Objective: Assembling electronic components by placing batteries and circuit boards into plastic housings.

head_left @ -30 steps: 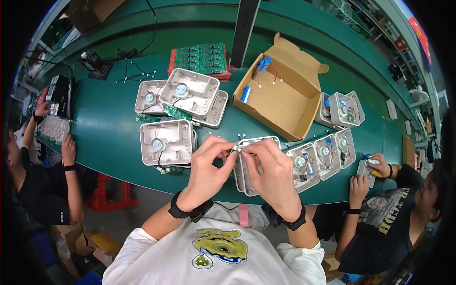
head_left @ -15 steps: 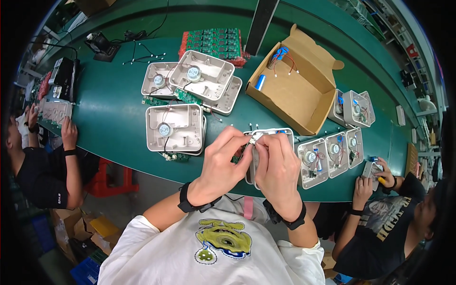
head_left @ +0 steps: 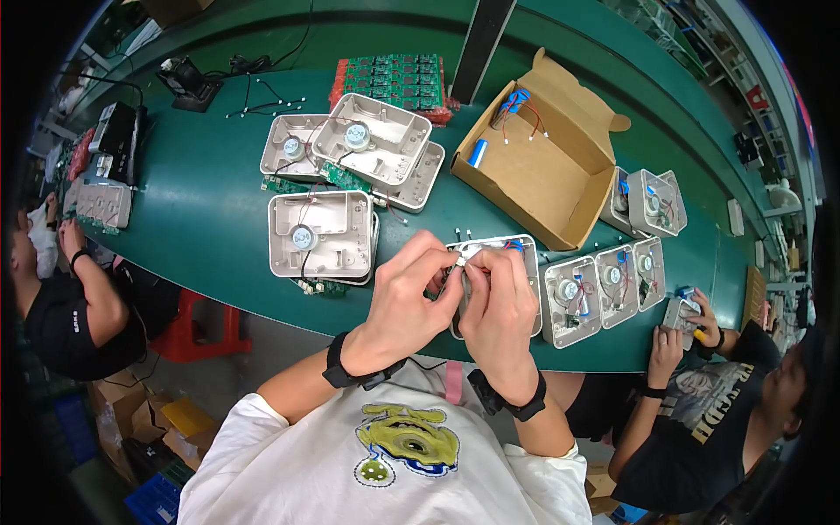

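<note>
Pinching, left: left hand point(head_left: 407, 293) has thumb and fingertips closed on a small white connector point(head_left: 462, 261).
Meeting it, right: right hand point(head_left: 500, 311) comes in from the other side, fingertips bunched right next to the connector; cannot tell whether they grip it or a wire.
Connector: raised between the two hands, over the upper part of a pale housing point(head_left: 529, 267), which the hands partly hide.
Wrists: black bands on both, forearms rising from a white shirt point(head_left: 306, 464) with a green cartoon patch point(head_left: 409, 442).
Row to the right: three open housings side by side, nearest one point(head_left: 573, 302) with a round speaker and blue cell inside.
Far right: more open housings point(head_left: 652, 203) bunched near the carton.
Carton: open brown box point(head_left: 560, 171), lid flap back; one blue cell point(head_left: 478, 153) and a wired blue bundle point(head_left: 516, 103) inside.
Left of hands: front housing point(head_left: 337, 227) stacked on another; three more overlap behind, green boards tucked among them.
Back of bench: green circuit boards point(head_left: 394, 79) on red wrap; loose dark cables point(head_left: 262, 107) well to their left.
Neighbours: one co-worker point(head_left: 83, 306) at left, another point(head_left: 700, 420) at right, both in dark shirts.
Floor: red stool point(head_left: 206, 324), left side.
</note>
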### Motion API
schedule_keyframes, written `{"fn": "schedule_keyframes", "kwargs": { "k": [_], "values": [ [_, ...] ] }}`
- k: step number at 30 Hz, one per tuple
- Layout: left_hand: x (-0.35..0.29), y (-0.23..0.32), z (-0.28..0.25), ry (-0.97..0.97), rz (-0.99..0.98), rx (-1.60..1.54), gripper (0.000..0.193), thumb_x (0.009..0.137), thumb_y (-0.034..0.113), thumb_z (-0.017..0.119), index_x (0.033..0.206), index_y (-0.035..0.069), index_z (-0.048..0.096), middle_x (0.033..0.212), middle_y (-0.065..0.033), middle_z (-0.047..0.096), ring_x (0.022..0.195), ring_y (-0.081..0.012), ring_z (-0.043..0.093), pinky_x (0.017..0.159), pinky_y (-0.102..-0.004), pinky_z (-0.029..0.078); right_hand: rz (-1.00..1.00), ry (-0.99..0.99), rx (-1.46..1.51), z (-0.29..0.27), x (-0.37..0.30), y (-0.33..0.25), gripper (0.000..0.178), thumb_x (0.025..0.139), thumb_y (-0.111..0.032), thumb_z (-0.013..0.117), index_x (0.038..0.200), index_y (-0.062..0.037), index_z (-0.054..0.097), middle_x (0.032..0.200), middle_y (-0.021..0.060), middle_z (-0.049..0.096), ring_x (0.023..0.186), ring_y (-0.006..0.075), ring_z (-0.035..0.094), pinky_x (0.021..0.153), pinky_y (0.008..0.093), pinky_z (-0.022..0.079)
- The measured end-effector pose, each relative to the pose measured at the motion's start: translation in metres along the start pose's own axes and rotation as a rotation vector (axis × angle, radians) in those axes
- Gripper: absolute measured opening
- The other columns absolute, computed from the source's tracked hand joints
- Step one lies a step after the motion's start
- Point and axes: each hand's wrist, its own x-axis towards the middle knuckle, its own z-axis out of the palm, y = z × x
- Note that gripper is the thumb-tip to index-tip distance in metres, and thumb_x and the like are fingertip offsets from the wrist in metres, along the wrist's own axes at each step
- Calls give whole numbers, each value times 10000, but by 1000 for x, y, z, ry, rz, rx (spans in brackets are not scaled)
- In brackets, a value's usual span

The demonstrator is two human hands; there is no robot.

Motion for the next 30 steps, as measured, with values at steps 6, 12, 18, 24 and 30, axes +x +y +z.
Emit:
{"fn": "schedule_keyframes", "kwargs": {
  "k": [6,12,18,24,30],
  "values": [
    [8,-11,-12,-97,-5,-9,193,833,-83,758,1019,-50,720,909,-103,622,636,-177,633,563,-303,520,7,-172,-101,-49,14,-6,500,869,-34,822,1313,5,595,1297,217,615,1117,431,628,902,483,523],
    [11,7,-13,-115,-256,-109,159,863,-53,777,1013,-35,729,887,-88,641,633,-130,635,568,-297,529,245,-258,-292,-49,-29,-16,1114,717,-205,979,1618,-23,350,1648,306,333,1399,512,442,1127,568,396],
    [3,16,-3,-239,-647,-497,135,920,-48,769,1048,-4,762,840,-7,687,649,-33,606,574,-175,486,350,-116,-285,-23,-39,-23,1200,674,-160,961,1651,-25,275,1659,369,244,1399,543,419,1142,576,360],
    [-4,19,1,-130,-220,-50,98,893,-24,812,981,-13,770,776,-15,679,584,-31,543,516,-210,427,271,-26,-227,-19,-43,-21,1127,682,-133,940,1623,-27,329,1634,349,306,1381,526,449,1106,567,381],
    [-9,37,9,-102,-96,90,115,873,-18,821,985,-12,794,777,-52,665,580,-78,530,515,-268,413,153,87,-276,-18,-46,-21,1018,691,-129,910,1574,-45,410,1616,320,353,1375,503,470,1085,564,392]
  ]
}}
